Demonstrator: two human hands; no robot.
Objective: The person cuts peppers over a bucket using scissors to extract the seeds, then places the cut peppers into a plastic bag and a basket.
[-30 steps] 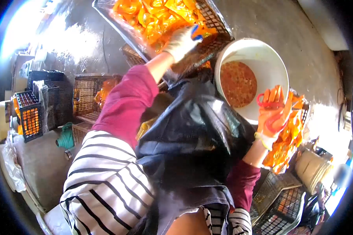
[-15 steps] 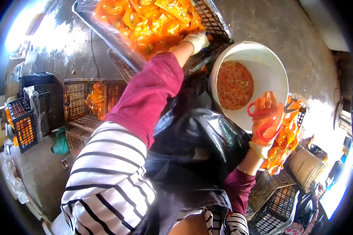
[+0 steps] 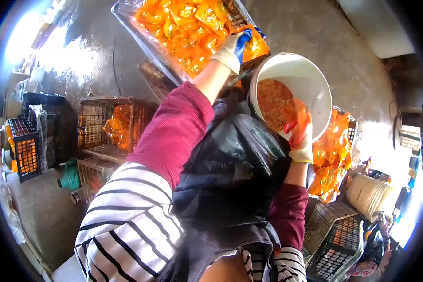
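Note:
My left hand, in a white and blue glove, grips a shiny orange plastic packet at the right edge of a plastic-lined crate. Several similar orange packets fill that crate. My right hand, in an orange glove with a pale cuff, is at the near rim of a white bucket. Its fingers are closed around scissors with red handles; the blades are hard to make out. Inside the bucket lies a reddish-orange, chunky mass.
Flattened orange packets lie in a dark crate right of the bucket. A brown crate with orange packets, a green container and black crates stand left. Empty-looking crates and a beige bucket are at lower right.
My left hand has come up out of the crate's corner with an orange packet in it. My right hand has moved slightly left and down with the scissors, and turned.

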